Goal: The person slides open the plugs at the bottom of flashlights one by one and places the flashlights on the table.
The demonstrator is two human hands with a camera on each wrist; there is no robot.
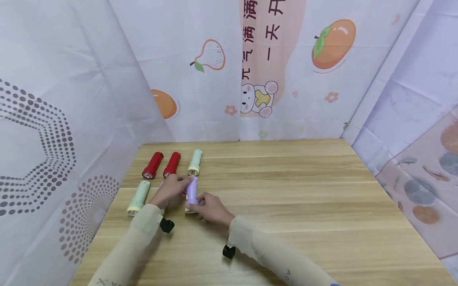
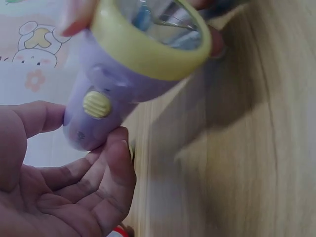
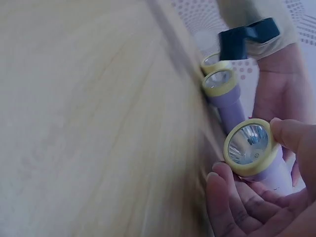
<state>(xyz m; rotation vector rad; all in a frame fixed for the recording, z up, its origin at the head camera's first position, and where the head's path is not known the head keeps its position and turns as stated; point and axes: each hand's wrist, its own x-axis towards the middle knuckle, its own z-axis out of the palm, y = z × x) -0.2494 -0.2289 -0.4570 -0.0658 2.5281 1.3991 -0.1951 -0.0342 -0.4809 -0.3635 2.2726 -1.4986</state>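
Both hands hold one purple flashlight point(image 1: 192, 190) with a yellow rim, its lens end pointing toward the person. At its tail, the thumb and fingers of my left hand point(image 1: 171, 188) pinch the body; the yellow switch point(image 2: 97, 104) faces the left wrist camera. My right hand point(image 1: 213, 209) grips the yellow head point(image 3: 266, 165) between thumb and fingers. A second purple flashlight point(image 3: 231, 108) lies beside it, mostly hidden under the left hand in the head view. Whether the held flashlight touches the table cannot be told.
Two red flashlights point(image 1: 153, 165) and a mint-green flashlight point(image 1: 195, 162) form a back row on the wooden table point(image 1: 286, 190). Another mint-green flashlight point(image 1: 139, 196) lies left of the left hand. Patterned curtains point(image 1: 200, 95) hang behind the table and at both sides.
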